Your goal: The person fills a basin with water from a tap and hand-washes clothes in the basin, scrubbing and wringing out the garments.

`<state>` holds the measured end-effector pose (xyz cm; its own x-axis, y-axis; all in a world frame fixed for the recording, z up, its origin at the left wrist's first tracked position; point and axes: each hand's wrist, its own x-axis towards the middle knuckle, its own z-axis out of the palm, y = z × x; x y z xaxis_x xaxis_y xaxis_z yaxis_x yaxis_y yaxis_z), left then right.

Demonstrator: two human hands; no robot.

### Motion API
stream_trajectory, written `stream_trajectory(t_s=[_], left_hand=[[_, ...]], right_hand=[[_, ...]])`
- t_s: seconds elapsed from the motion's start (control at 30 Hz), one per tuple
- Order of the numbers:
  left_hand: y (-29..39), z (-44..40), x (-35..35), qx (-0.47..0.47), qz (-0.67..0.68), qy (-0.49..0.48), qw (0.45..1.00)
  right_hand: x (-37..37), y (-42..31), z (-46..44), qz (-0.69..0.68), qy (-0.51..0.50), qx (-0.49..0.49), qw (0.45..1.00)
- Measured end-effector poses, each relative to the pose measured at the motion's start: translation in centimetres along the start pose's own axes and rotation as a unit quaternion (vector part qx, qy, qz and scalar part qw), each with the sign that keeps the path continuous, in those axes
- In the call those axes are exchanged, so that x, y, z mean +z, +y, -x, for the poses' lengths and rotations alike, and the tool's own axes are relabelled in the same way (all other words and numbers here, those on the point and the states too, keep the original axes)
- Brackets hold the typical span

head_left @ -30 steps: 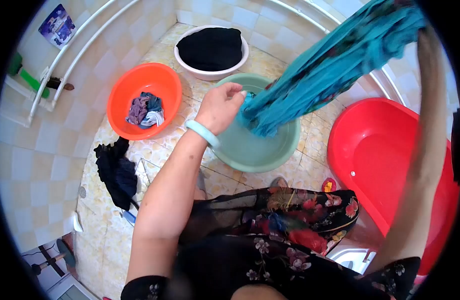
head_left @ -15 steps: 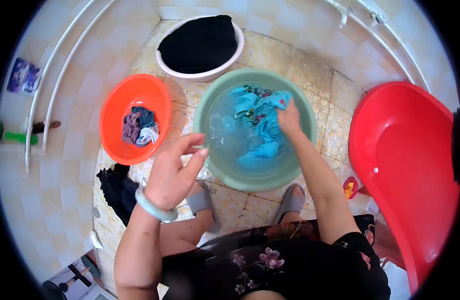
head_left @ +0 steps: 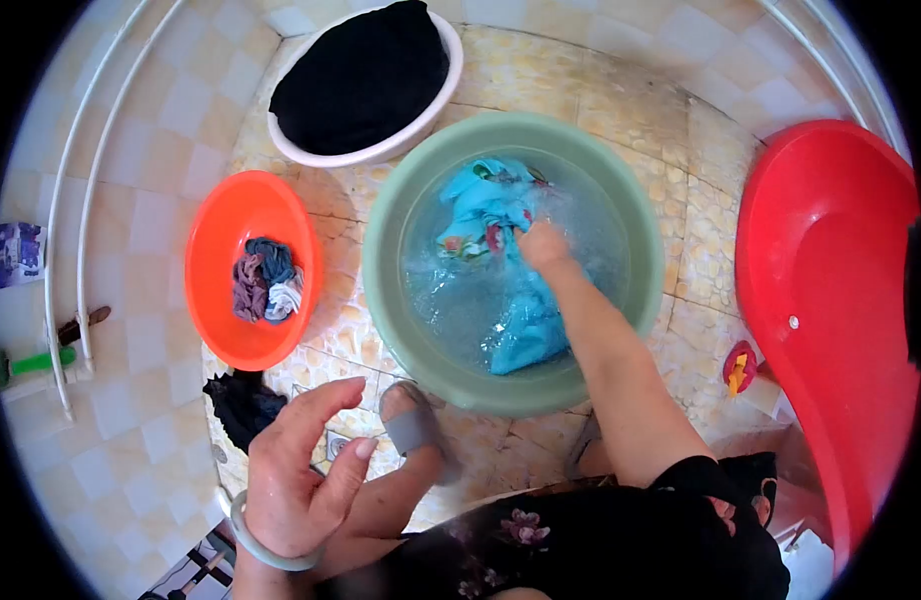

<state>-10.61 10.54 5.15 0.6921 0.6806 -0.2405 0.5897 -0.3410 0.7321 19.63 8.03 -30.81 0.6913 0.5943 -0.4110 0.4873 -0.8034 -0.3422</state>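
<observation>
A large green basin (head_left: pixel 386 340) holds water and a turquoise cloth (head_left: pixel 529 318) with a red and green pattern, partly under the surface. My right hand (head_left: pixel 544 246) is closed on the middle of this cloth inside the basin. Outside the basin, at its lower left, my left hand (head_left: pixel 306 470) is raised with thumb and fingers apart and nothing between them. A pale bangle (head_left: pixel 271 552) circles the left wrist.
An orange basin (head_left: pixel 213 290) with small clothes stands left. A white basin (head_left: pixel 443 90) with black cloth (head_left: pixel 366 80) is at the back. Black clothing (head_left: pixel 243 408) lies on the floor. A red tub (head_left: pixel 841 250) stands right. Grey slippers (head_left: pixel 413 430) are below the green basin.
The turquoise cloth, first held up at the right, has come down into the water with my right hand. My left hand has moved from above the basin down and left, its fingers spreading.
</observation>
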Motion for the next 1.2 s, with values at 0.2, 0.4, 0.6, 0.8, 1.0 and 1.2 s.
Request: stream_trajectory(t_s=[0.2, 0.4, 0.6, 0.8, 1.0, 1.2], left_hand=[[-0.2, 0.3, -0.1, 0.020, -0.035, 0.021, 0.999], [0.3, 1.3, -0.2, 0.091, -0.070, 0.036, 0.993], [-0.3, 1.3, 0.1, 0.093, -0.100, -0.015, 0.990], [-0.2, 0.2, 1.0, 0.074, -0.096, 0.009, 0.993], [1.4, -3.8, 4.1, 0.121, 0.069, 0.088, 0.986], [4.1, -6.0, 6.7, 0.210, 0.164, 0.005, 0.964]], right_hand=[[0.2, 0.6, -2.8, -0.057, 0.013, 0.042, 0.997], [-1.5, 0.7, 3.3, 0.034, 0.010, -0.068, 0.997], [-10.9, 1.2, 5.8, 0.089, -0.140, -0.313, 0.935], [-29.9, -8.0, 18.7, -0.320, -0.057, -0.209, 0.922], [-41.0, -13.5, 26.0, -0.506, -0.003, -0.396, 0.766], [-43.5, -16.6, 29.8, -0.201, -0.066, -0.474, 0.855]])
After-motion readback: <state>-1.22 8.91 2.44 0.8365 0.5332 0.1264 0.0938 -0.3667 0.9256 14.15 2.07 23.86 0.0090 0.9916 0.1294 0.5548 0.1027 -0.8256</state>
